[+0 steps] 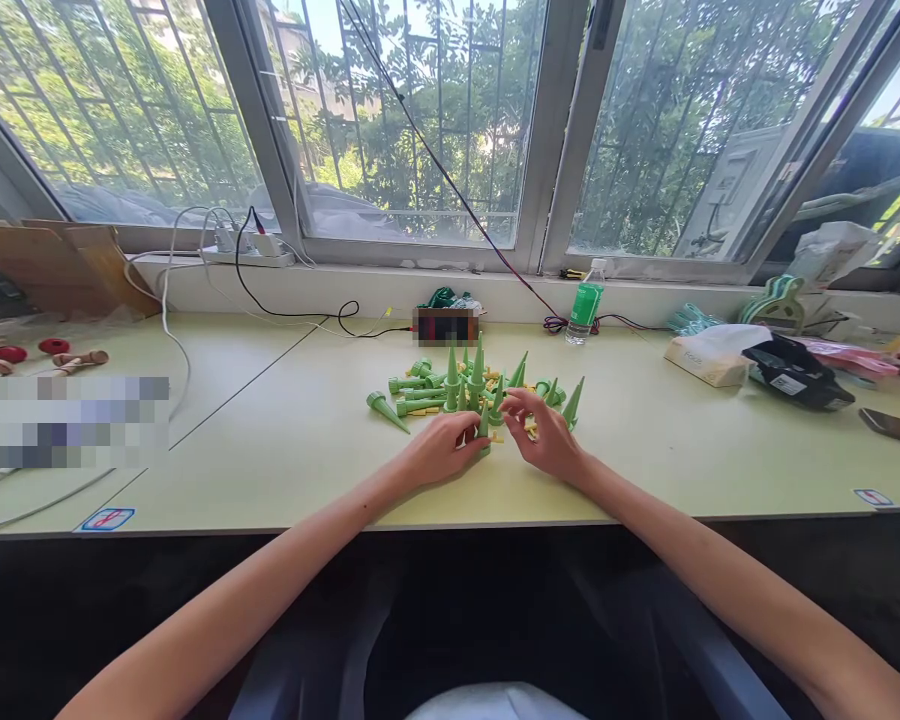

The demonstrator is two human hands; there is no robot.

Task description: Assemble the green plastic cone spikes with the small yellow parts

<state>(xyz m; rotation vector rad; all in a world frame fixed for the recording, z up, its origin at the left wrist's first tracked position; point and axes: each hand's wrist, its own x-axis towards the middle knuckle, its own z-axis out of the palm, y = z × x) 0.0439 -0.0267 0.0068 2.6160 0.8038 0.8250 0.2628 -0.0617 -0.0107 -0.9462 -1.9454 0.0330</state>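
I have one green spike [484, 428] upright at the near side of a pile, about mid-table, between the two hands. The left hand [446, 447] pinches it, thumb on the near side and fingers curled behind. The right hand [546, 432] is half open, fingers bent and thumb apart from them; its fingertips are just beside another spike, and I cannot tell whether they touch it.

Behind, I count at least six more green spikes [451, 382] pointing up, some tilted. Others lie flat and overlap, so I cannot give their full number; one lies on its side at the pile's left edge. Several small yellow pieces [497, 437] are mixed in, too crowded to count.

Farther out on the table [630, 460] I count one bottle [585, 305], one tissue box [709, 355], one black packet [795, 372] and one phone [896, 427] on the right, and two red balls [54, 346] on the left.
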